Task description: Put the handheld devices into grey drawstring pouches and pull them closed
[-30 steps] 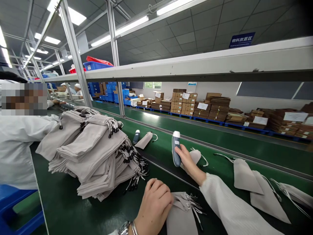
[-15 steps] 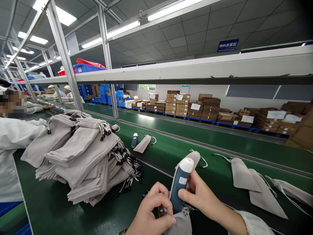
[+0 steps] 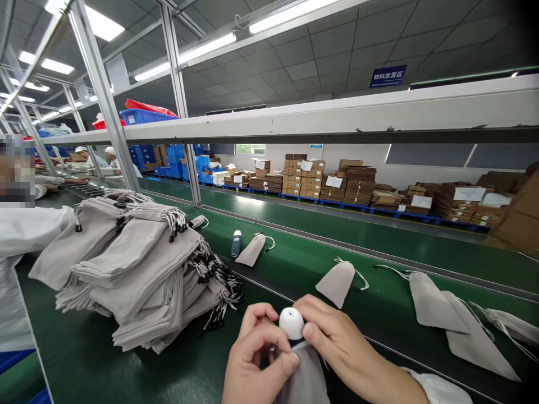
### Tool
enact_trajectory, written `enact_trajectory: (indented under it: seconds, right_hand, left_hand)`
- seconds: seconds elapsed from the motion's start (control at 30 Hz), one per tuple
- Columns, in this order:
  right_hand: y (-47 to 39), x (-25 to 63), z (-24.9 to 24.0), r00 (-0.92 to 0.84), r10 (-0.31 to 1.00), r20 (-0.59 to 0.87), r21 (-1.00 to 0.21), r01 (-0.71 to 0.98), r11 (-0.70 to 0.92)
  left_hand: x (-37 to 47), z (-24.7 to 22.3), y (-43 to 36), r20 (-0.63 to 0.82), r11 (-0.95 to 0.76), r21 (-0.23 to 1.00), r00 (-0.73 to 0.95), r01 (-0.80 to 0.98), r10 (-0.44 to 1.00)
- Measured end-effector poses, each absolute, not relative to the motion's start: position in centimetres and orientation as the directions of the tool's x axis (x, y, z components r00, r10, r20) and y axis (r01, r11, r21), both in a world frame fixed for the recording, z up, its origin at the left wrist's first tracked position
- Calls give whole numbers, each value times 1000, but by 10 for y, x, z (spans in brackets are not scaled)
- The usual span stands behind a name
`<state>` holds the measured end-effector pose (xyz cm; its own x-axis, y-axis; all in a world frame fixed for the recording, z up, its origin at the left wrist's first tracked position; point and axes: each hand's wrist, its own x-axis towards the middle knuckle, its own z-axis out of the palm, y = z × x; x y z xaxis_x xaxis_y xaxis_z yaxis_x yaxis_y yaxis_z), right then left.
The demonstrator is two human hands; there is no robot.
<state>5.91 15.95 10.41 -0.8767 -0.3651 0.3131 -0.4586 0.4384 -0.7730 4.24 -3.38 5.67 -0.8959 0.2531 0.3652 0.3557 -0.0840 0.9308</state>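
While the L hand (image 3: 256,353) pinches the mouth of a grey pouch (image 3: 303,376) b/w thumb and fingers, the R hand (image 3: 341,348) is curled in at the other side of the device (image 3: 291,324); can't tell if its thumb & fingers grip cloth or device. Device is b/w the two hands, just above the desk (image 3: 96,370), approx. upright, most of it hidden in the pouch w/ only the white end & a dark sliver showing. Step in hand looks like insertion, prob. near done: white end isn't covered yet. Next move calls for mouth held wide, cloth drawn up past that end, then cords pulled, w/o snagging the rim. Pile of pouches (image 3: 138,264) lies L on the desk; beyond it, on the green belt (image 3: 295,258), a 2nd device (image 3: 236,244) sits just beside a small pouch (image 3: 251,251).
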Motion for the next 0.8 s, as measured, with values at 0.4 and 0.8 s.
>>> enact_trajectory:
  seconds: [0.4, 0.8]
  right_hand:
    - [165, 59, 116, -821, -525, 225, -817, -453, 357]
    - [208, 55, 149, -882, 261, 392, -835, -461, -300]
  left_hand:
    - [40, 81, -37, 284, -84, 958, -951, 275, 122]
    - [11, 67, -51, 295, 52, 950, -942, 307, 158]
